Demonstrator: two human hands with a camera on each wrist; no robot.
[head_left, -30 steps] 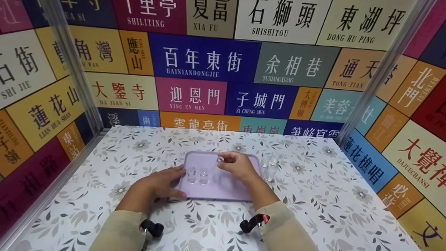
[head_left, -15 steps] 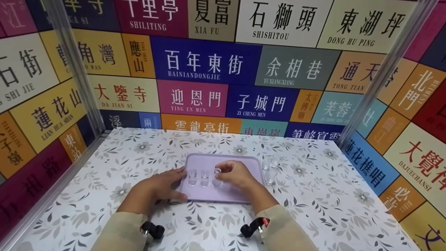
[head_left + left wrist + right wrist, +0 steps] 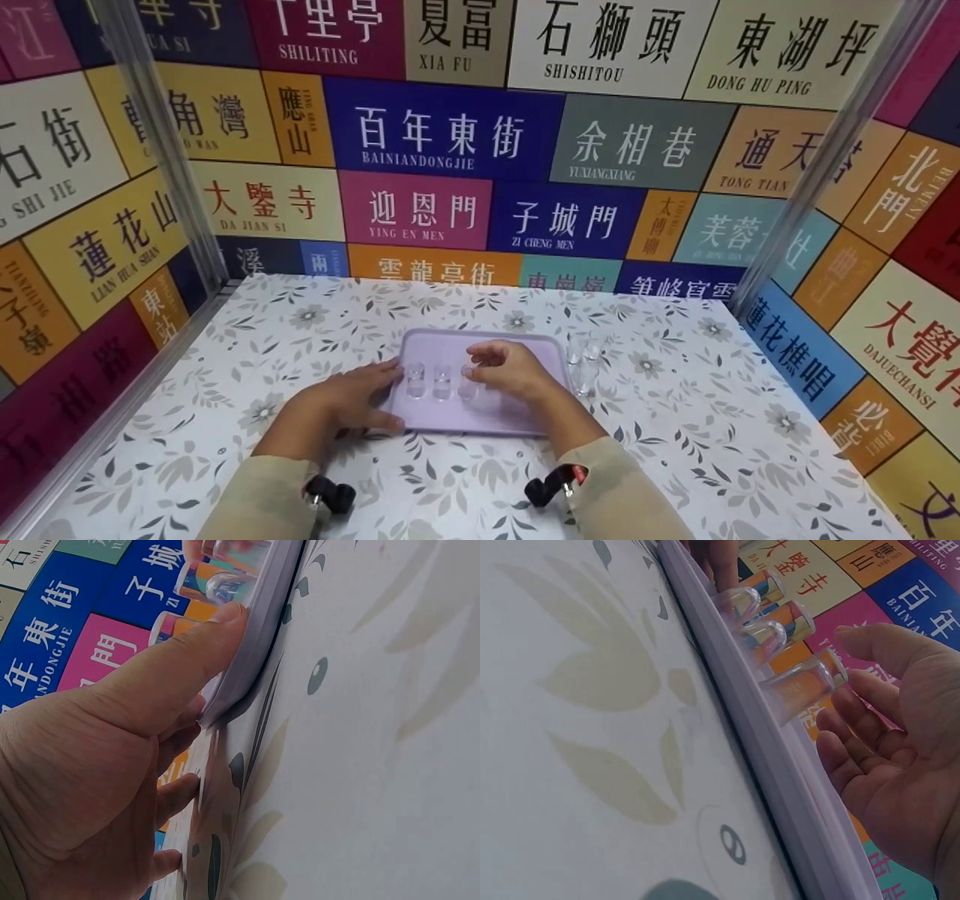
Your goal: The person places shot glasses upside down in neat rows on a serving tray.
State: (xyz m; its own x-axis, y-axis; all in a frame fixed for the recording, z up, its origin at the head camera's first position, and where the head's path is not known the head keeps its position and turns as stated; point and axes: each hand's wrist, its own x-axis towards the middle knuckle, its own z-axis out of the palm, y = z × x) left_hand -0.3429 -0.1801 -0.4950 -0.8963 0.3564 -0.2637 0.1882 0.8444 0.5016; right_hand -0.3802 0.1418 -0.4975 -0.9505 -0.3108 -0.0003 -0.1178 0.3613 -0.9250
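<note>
Three small clear glasses stand in a row on a lilac tray: a left one, a middle one and a right one. My left hand rests at the tray's left edge. In the left wrist view its thumb lies against the rim, and the other fingertips touch the tabletop. My right hand is beside the right glass, thumb and forefinger parted around its top. The right wrist view shows that glass upright on the tray, with the fingertips close to it; slight contact is hard to judge.
More clear glasses stand in a cluster on the table just right of the tray. A floral cloth covers the table. Panels with printed place names wall in the back and both sides.
My right hand lowers the third glass onto the tray beside the other two, then its fingers part from it. My left hand stays at the tray's left edge.
</note>
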